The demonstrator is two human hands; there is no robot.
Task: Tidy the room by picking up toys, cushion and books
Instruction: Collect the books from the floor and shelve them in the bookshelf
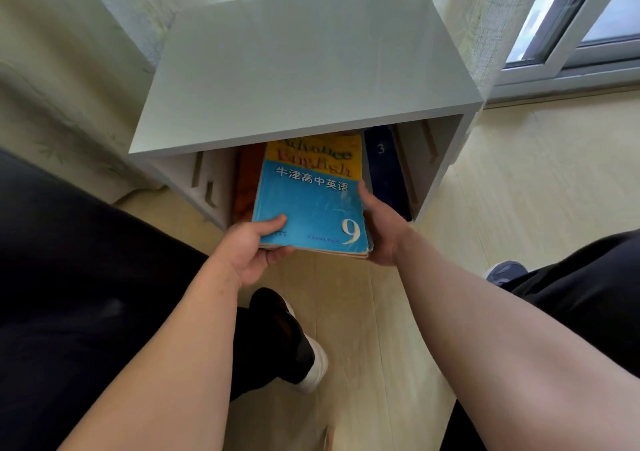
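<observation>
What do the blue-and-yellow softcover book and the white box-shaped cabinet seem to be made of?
The blue-and-yellow softcover book looks like paper with a thin card cover, slightly glossy: scuffed face, layered page edges. The white box-shaped cabinet is probably laminated board, smooth satin: flat panels, soft reflection.

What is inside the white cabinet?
A dark blue book marked 3 at the right, an orange book at the left, and the blue textbook, gripped by left hand and right hand, half in. The cabinet top hides the back.
</observation>
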